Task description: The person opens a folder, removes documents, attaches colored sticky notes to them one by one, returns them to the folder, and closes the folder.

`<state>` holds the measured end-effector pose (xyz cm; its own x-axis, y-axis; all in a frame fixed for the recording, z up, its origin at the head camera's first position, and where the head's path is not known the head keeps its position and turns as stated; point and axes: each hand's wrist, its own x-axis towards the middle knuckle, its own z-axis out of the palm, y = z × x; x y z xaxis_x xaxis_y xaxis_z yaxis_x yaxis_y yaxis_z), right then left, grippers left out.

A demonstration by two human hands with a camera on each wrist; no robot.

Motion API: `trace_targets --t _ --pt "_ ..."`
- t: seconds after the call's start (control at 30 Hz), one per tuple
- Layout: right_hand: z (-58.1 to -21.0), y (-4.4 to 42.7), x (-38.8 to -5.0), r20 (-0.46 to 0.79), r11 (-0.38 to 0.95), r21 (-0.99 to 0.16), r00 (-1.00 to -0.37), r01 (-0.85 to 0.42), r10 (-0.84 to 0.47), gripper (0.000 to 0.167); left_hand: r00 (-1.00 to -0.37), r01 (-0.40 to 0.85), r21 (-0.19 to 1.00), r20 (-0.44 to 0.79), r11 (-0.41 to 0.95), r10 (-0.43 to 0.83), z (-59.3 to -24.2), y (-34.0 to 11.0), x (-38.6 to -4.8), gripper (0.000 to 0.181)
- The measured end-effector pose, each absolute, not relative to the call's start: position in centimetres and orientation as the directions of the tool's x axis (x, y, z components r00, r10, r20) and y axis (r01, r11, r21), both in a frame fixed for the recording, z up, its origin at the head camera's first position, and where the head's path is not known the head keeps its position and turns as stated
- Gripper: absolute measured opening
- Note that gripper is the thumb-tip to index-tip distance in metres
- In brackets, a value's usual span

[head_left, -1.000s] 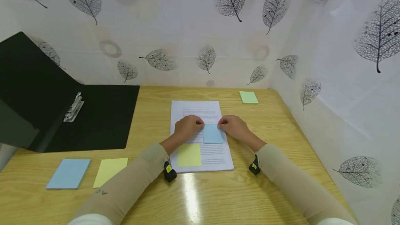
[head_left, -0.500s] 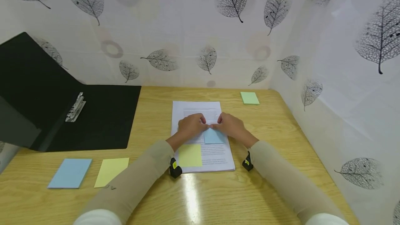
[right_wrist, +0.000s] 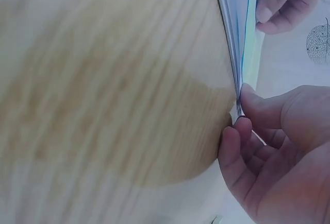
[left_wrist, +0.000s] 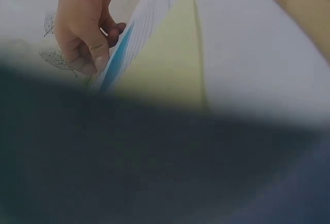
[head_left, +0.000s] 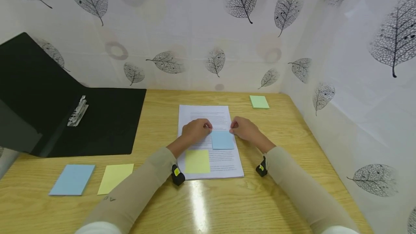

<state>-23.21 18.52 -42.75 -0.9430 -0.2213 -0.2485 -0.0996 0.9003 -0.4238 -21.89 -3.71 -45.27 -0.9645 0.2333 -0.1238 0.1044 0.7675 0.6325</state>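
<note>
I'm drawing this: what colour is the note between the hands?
The note is light blue, clearest in the head view.

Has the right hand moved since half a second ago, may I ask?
Yes, rightward: against the blue note on the page, the right hand has gone from about the top edge's middle to the upper right corner.

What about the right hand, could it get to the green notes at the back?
Probably yes: the green notes lie ahead of the right hand on the table, with nothing between. It would just leave the corner of the blue note first.
</note>
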Motion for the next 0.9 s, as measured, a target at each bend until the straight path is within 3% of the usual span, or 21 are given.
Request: trace_targets --t 0.17,0.3,0.53,0.9 --pt "-42.7 18.6 -23.5 -0.234 0.893 -0.43 -0.939 -0.132 -0.251 0.023 -0.956 0.115 0.661 -0.128 0.741 0.262 -45.2 -4.1 -21.8 0.013" --pt "-42.5 18.4 -24.0 -0.205 0.901 -0.368 -0.925 -0.23 -0.32 0.039 -0.934 0.142 0.706 -0.136 0.694 0.33 -44.9 -4.8 -21.2 0.019" --pt "-42.5 18.5 -24.5 -0.229 0.888 -0.306 -0.879 -0.344 -0.419 0.061 -0.864 0.255 0.751 -0.106 0.609 0.492 -43.6 -6.1 -17.4 0.027" --pt "-42.9 18.9 -24.7 -0.257 0.872 -0.327 -0.854 -0.363 -0.452 0.061 -0.773 0.466 0.577 -0.103 0.671 0.625 -43.0 -6.5 -10.8 0.043"
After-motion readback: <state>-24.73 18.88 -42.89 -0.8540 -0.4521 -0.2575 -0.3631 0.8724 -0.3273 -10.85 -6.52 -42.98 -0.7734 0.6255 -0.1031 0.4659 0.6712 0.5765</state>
